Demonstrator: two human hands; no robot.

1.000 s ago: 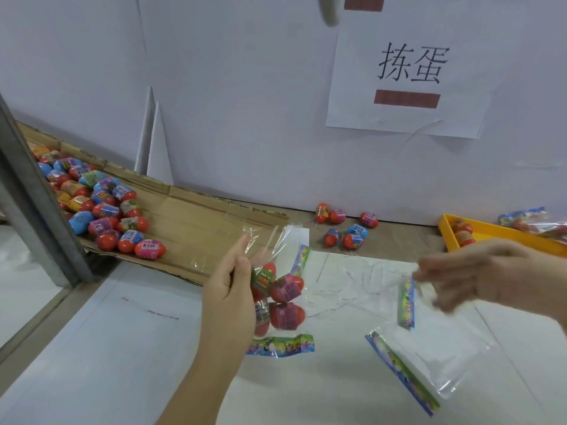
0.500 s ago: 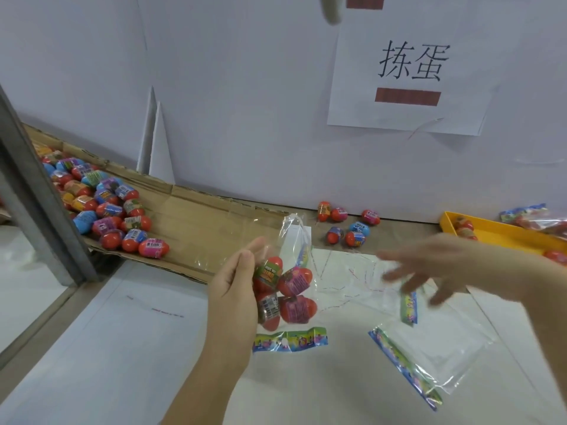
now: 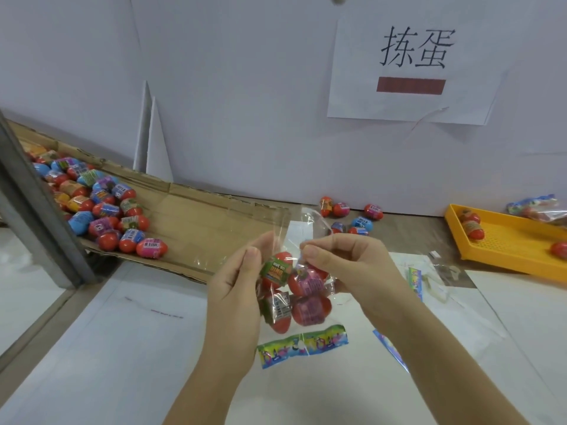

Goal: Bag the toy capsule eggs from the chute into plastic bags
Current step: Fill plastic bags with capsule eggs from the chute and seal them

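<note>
The filling step looks finished and the closing step is in hand. At frame centre a clear bag (image 3: 296,225) holding about four eggs (image 3: 306,283) is held above the surface (image 3: 122,332). The left hand (image 3: 236,289) pinches one side of its mouth and the right hand (image 3: 346,265) pinches the other, fingers (image 3: 313,250) clamped on the film. Next, the mouth likely needs pressing shut, without squeezing the eggs out. More eggs wait on the chute (image 3: 196,222) at left. Half a second ago the right hand hovered at right, over the spare bags (image 3: 414,276); now it has reached the filled bag.
</note>
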